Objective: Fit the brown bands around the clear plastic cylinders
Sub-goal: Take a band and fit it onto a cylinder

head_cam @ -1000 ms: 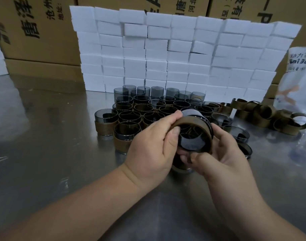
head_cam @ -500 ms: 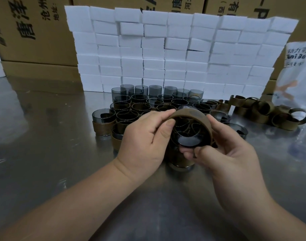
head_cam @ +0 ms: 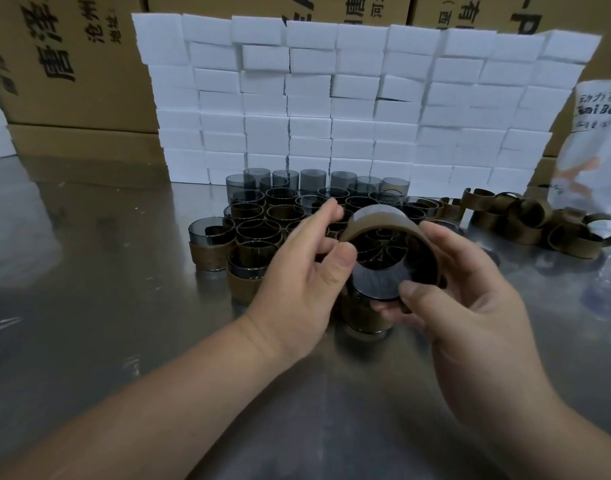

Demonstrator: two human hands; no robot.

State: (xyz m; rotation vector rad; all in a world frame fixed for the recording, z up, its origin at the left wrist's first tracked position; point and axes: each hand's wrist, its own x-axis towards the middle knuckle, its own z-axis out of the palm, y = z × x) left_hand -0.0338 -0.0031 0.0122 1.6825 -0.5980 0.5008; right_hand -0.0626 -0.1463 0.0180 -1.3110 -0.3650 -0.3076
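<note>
the right hand [head_cam: 470,306] grips a smoky clear cylinder [head_cam: 378,278] above the shiny metal surface [head_cam: 89,306], near the middle of the scene. its thumb lies on the near rim and its fingers curl round the far right side. the cylinder is tipped so that its open mouth faces the camera. a brown band [head_cam: 377,216] sits round the cylinder's far part, while the dark near rim sticks out bare toward the viewer. the left hand [head_cam: 297,285] is loose and grasps nothing: its thumb tip rests against the left edge of the band and its fingers are spread and mostly straight, with the forefinger lifted just beside the band's upper left. directly below the two hands another banded cylinder [head_cam: 363,317] stands upright on the surface, partly hidden by them. behind and to the left a packed group of cylinders [head_cam: 262,233] stands upright, touching one another. the nearer ones wear brown bands round their lower halves, and the far row looks bare. to the right, well apart from the hands, loose brown bands [head_cam: 526,220] lie in a heap on the surface. a wall of stacked white foam blocks [head_cam: 332,98] rises just behind the cylinders, with printed cardboard boxes [head_cam: 72,64] behind it and a white printed bag [head_cam: 598,150] at the far right edge.
</note>
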